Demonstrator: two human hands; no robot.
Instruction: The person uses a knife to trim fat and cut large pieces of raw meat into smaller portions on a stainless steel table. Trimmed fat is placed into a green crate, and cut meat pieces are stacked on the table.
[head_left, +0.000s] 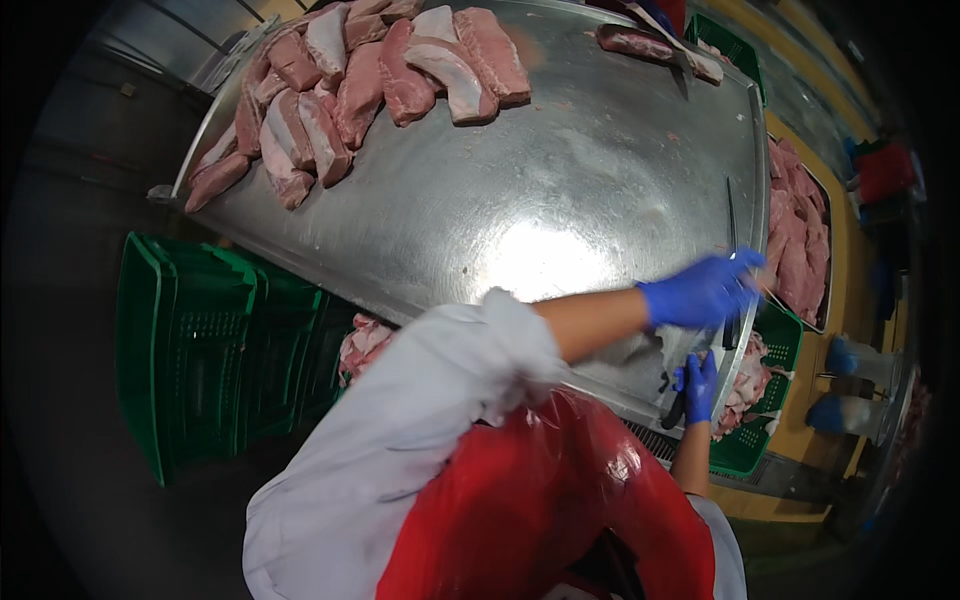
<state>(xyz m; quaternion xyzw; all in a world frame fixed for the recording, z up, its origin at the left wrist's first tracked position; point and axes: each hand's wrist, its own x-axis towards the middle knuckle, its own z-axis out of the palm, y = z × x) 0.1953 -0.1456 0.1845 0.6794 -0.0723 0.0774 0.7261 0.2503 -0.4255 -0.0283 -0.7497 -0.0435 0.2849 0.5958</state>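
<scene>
My left hand (703, 291), in a blue glove, reaches across to the right edge of the metal table. Its fingers are smeared by motion, and a faint pinkish blur shows beside them. Lower down, by the table's near right corner, my right hand (700, 388) is gloved in blue too and closed around a knife with a black handle (675, 411). The knife's blade is hard to make out beneath my left hand. Along the table's right edge lies a long thin dark tool (731, 215), partly hidden by my left hand.
Several slabs of pink meat (358, 95) lie on the metal table (430, 220) at the far left. A green crate of trimmings (790, 335) and a tray of meat (800, 245) stand right. Green crates (205, 345) stand left. Another person's knife (684, 62) and meat piece (635, 41) show at the far right.
</scene>
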